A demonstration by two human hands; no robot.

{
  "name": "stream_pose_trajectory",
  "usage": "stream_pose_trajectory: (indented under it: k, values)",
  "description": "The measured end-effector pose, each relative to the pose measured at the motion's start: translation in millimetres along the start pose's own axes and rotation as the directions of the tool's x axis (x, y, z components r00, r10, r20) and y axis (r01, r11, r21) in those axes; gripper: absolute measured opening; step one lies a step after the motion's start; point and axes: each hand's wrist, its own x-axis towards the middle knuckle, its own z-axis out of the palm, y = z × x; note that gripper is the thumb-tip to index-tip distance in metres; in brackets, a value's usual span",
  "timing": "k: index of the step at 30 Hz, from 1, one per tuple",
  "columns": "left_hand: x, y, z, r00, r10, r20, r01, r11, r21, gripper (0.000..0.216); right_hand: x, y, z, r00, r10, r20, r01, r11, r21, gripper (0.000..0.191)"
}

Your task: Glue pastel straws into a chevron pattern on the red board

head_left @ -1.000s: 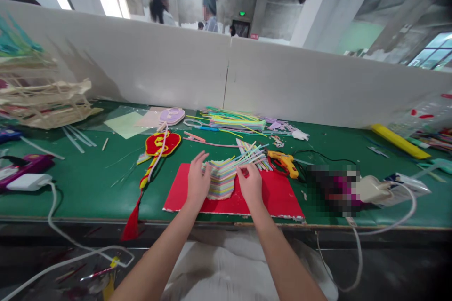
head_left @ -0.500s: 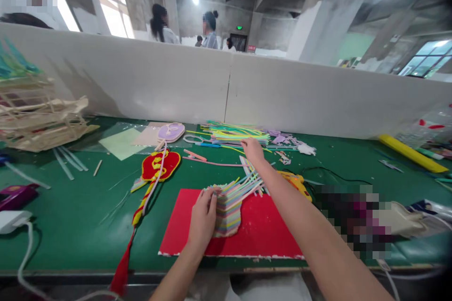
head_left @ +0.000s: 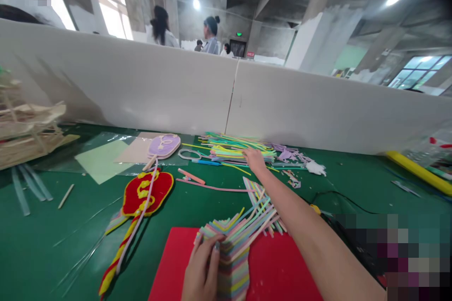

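Observation:
My left hand (head_left: pixel 205 265) presses on the left side of a zigzag-striped piece (head_left: pixel 235 273) made of pastel pipe cleaners laid side by side. Its fingers are bent over the edge, holding the piece on a red board (head_left: pixel 278 268). Loose pipe-cleaner ends (head_left: pixel 263 209) fan out from its upper right. Stretched forward, my right hand (head_left: pixel 254 160) has its fingertips curled at a pile of coloured pipe cleaners (head_left: pixel 226 153) near the partition. Whatever is between those fingertips is too small to tell.
Left of the board lies a red-and-yellow fan-shaped piece (head_left: pixel 148 193), with a purple one (head_left: pixel 164 146) behind it. A white partition (head_left: pixel 169 89) closes off the back of the green table (head_left: pixel 197 207). Wooden model (head_left: pixel 31 122) at left; yellow bar (head_left: pixel 420 171) at right.
The view has moved closer and tilted, so the board and red piece sit lower and larger. My right hand remains at the pile and my left hand on the striped piece.

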Motion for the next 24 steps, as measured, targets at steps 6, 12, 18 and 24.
stream_pose_trajectory:
  k: [6,12,18,24]
  values:
    - [-3,2,8,0.998,0.012,-0.069,-0.014,0.999,-0.031,0.035,3,8,0,0.995,-0.037,0.098,0.043,0.998,-0.05,0.034]
    - [-2,-5,7,0.999,0.03,-0.023,-0.03,1.0,0.009,0.037,2,9,-5,0.985,-0.034,0.168,0.053,0.993,-0.106,0.032]
    - [1,-10,-4,0.989,0.135,0.068,-0.14,0.987,0.081,0.037,-2,11,-12,0.971,-0.073,0.227,0.108,0.983,-0.147,0.034]
    - [2,-5,-2,0.986,0.158,0.057,-0.163,0.981,0.103,0.033,-7,6,-15,0.98,-0.02,0.196,0.056,0.982,-0.18,0.035]
